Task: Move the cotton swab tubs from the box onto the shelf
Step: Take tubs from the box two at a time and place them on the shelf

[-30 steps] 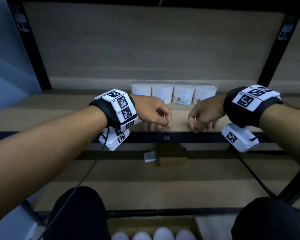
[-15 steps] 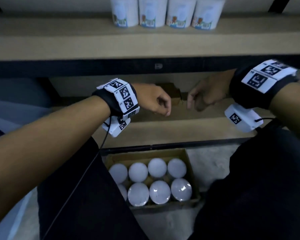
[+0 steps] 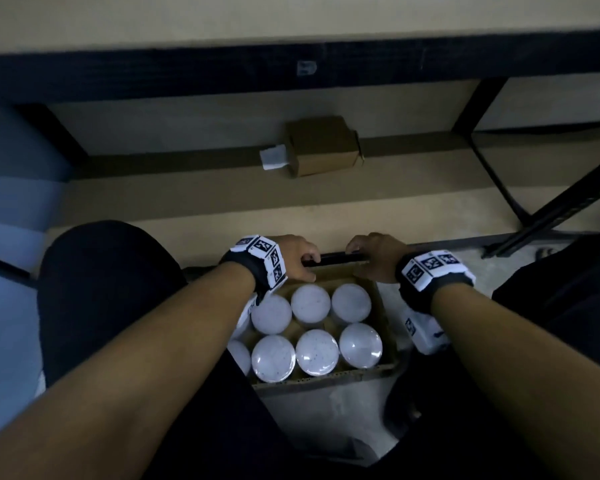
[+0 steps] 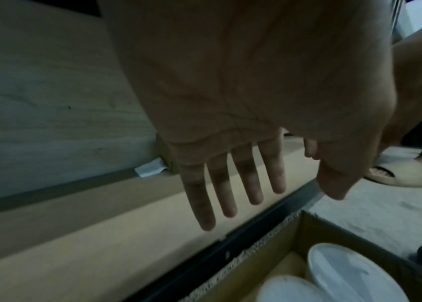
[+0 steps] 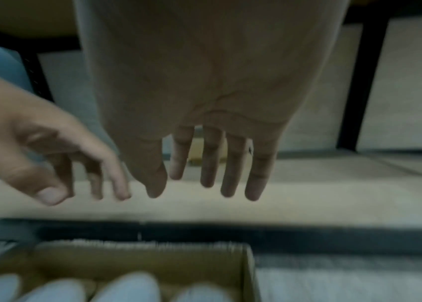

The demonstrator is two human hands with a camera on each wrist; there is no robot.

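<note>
A cardboard box on the floor between my knees holds several white-lidded cotton swab tubs. My left hand hovers over the box's far left corner, its fingers straight and spread, holding nothing. My right hand hovers over the far right corner, fingers also straight and empty. The box rim and two tub lids show below the left palm. Blurred lids lie under the right hand. The upper shelf with the placed tubs is out of view.
The low shelf board runs behind the box, edged by a black rail. A small brown carton with a white slip sits on it. A black diagonal brace stands at right. My knees flank the box.
My view has tipped down from the upper shelf to the box. Both hands dropped from the shelf edge to just above the box's far rim, and their fingers uncurled.
</note>
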